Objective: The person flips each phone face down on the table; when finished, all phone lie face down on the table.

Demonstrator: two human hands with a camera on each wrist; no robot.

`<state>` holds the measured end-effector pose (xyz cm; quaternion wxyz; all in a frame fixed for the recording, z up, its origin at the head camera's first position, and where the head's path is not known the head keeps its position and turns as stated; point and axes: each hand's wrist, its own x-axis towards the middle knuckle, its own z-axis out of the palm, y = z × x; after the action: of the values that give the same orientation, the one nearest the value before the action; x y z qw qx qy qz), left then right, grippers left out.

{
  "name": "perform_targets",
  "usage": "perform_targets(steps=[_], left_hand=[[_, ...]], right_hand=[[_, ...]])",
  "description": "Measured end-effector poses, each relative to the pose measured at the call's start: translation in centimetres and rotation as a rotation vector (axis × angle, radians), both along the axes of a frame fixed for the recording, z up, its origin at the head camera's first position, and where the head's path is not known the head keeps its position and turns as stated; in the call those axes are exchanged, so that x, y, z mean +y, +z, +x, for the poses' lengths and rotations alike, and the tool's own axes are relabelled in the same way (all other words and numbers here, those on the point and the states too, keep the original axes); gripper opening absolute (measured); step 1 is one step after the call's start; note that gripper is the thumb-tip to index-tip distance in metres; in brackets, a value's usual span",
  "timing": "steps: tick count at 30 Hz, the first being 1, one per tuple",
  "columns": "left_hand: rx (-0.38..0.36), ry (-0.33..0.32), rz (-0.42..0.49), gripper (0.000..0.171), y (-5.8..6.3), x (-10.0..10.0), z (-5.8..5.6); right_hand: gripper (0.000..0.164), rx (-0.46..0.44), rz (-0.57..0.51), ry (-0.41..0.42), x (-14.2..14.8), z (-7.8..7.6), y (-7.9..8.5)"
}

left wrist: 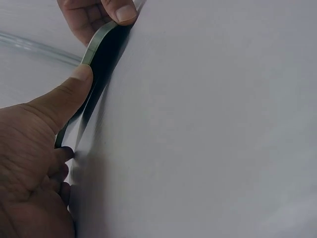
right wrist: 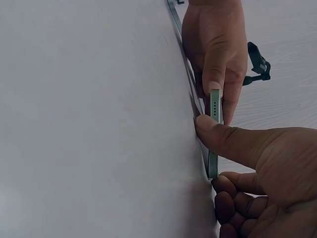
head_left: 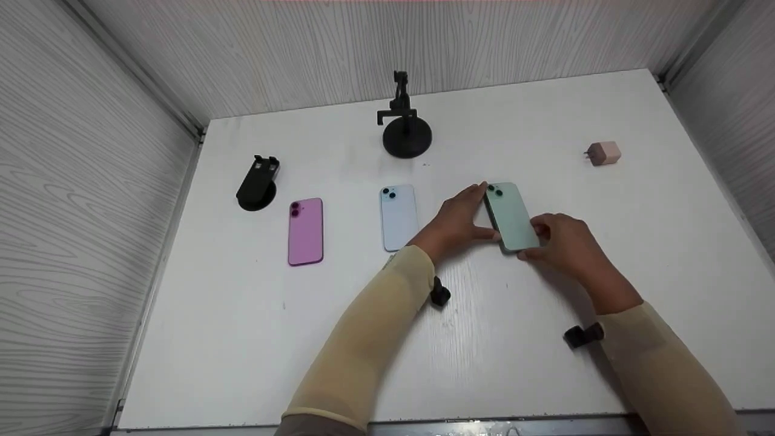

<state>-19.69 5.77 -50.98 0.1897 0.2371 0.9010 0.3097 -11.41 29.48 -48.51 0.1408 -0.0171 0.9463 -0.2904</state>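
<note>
A light green phone (head_left: pixel 512 217) lies back up between both hands, its two camera lenses at the upper left corner. My left hand (head_left: pixel 458 219) holds its left long edge, thumb by the lower corner and fingertips by the upper one. At the lower right corner my right hand (head_left: pixel 568 243) grips the phone with thumb and fingers. In the left wrist view the phone (left wrist: pixel 94 47) appears tilted, with a dark gap under its edge. The right wrist view shows its bottom edge with speaker holes, my right thumb (right wrist: pixel 230 139) pressed against it.
Left of the hands lie a pale blue phone (head_left: pixel 398 218) and a pink phone (head_left: pixel 306 233), both back up. A black round-based stand (head_left: pixel 407 138) is at the back, a folded black phone holder (head_left: pixel 258 183) at the left. A pink charger plug (head_left: pixel 605 153) sits at the right.
</note>
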Motion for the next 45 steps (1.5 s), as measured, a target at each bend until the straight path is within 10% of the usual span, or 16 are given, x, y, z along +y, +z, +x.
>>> perform_targets(steps=[45], left_hand=[[-0.066, 0.038, 0.014, 0.109, 0.6, 0.0, 1.0]], right_hand=[[0.065, 0.001, -0.007, -0.011, -0.2, 0.1, 0.1]])
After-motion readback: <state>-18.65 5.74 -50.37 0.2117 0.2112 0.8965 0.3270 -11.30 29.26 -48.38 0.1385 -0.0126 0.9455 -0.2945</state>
